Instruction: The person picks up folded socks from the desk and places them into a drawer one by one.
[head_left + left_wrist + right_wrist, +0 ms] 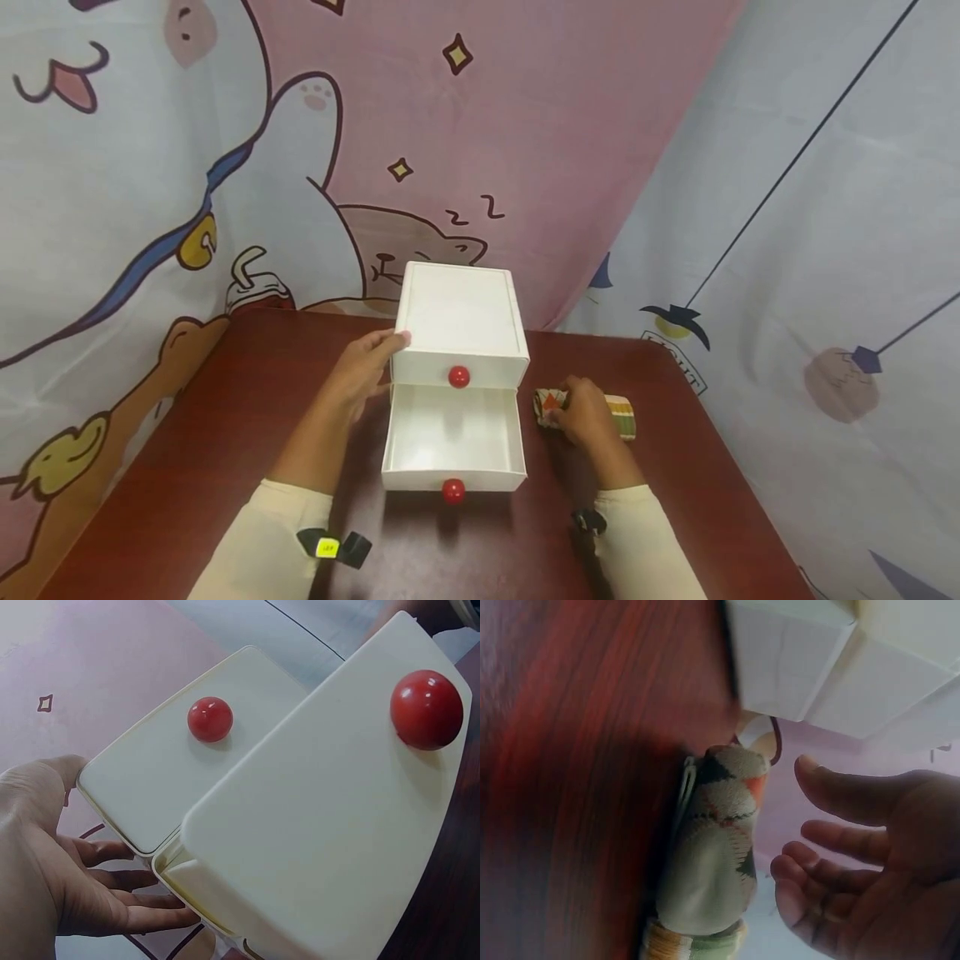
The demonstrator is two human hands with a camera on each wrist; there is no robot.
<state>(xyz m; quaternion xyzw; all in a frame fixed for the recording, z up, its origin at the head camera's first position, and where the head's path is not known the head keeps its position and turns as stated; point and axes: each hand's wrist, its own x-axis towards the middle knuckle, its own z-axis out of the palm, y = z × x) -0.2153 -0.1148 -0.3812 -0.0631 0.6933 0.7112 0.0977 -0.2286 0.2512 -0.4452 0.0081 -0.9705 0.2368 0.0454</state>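
A small white drawer cabinet (461, 308) stands on the table, with a red ball knob on each of its two drawers. Its upper drawer is closed, while the lower drawer (453, 437) is pulled out and bare inside. My left hand (365, 367) rests on the cabinet's left side, thumb at the top edge and extended fingers along the side in the left wrist view. To the right lies a rolled patterned sock (624, 417), with grey, orange and striped parts. Over it is my right hand (588, 412); the right wrist view shows loosely bent fingers (840, 840) apart from the sock.
The dark red-brown table (300, 533) ends at a cartoon-printed cloth (525, 125) behind and at the right. Black bands circle both sleeves. The pulled-out drawer projects toward me between my forearms.
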